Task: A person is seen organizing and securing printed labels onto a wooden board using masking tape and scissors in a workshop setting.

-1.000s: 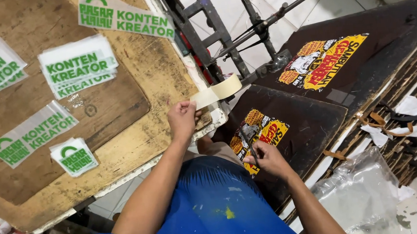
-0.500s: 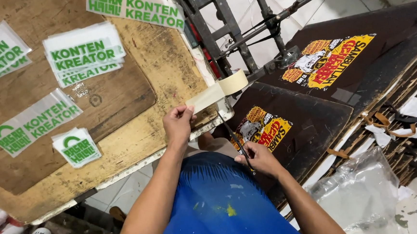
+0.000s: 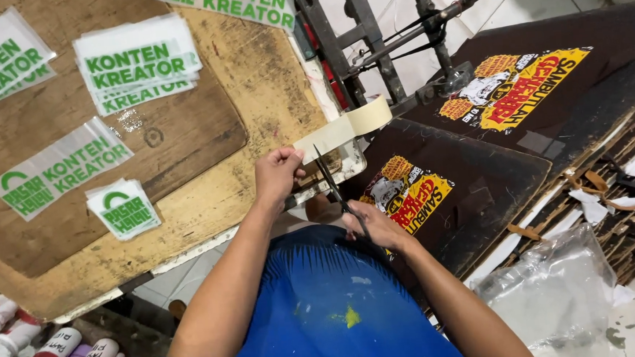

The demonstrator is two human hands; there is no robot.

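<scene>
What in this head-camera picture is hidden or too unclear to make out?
- Thin dark scissors: handles hidden inside the right hand.
- Beige masking tape strip: its near end is covered by the left hand.
- Red-and-white cans: cut off by the bottom-left edge.
- Clear plastic bag: contents unreadable.

we see a screen-printing workshop: dark printed shirts (image 3: 518,89) on wooden platens (image 3: 480,190), a metal press frame (image 3: 367,36), transfer sheets (image 3: 138,61), ink jars (image 3: 56,349).

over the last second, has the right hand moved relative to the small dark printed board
Yes. The right hand has come off the small dark printed board, back toward the left hand, and holds black scissors at the beige tape strip.
</scene>
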